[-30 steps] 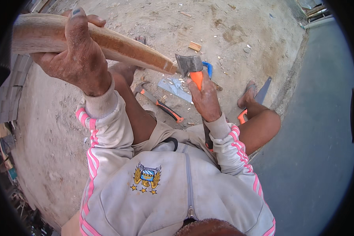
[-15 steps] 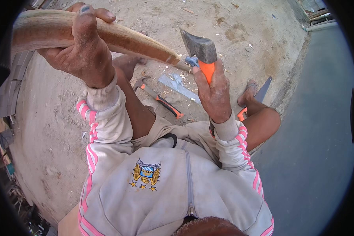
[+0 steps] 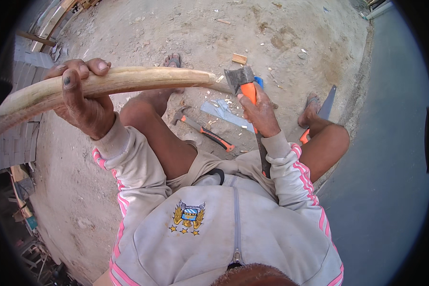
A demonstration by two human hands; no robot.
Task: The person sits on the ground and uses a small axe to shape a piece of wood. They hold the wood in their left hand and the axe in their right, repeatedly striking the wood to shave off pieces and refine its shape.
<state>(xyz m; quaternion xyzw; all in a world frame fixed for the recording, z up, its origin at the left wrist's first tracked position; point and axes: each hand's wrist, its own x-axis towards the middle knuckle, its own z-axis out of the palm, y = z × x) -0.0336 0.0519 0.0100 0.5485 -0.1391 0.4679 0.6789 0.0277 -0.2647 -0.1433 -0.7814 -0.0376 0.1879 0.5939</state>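
Gripping one pale, curved, tapering timber (image 3: 152,79) is the left hand (image 3: 90,107), the right hand (image 3: 263,116) clasping one orange-necked hatchet (image 3: 241,77)!

One left grip (image 3: 91,114) and one right grip (image 3: 262,116) make two; one hatchet (image 3: 240,80) and one curved length of wood (image 3: 145,80). There is one claw hammer (image 3: 204,131), one handsaw (image 3: 327,104), one bluish flat strip (image 3: 226,114), one small wood block (image 3: 240,58) and one blue object (image 3: 258,81) (partly hidden, its kind unclear). Two sandaled feet (image 3: 312,101) show, with one jacket (image 3: 195,252) bearing three stars (image 3: 184,231). The pale chips (image 3: 213,122) are many, too small to count exactly.
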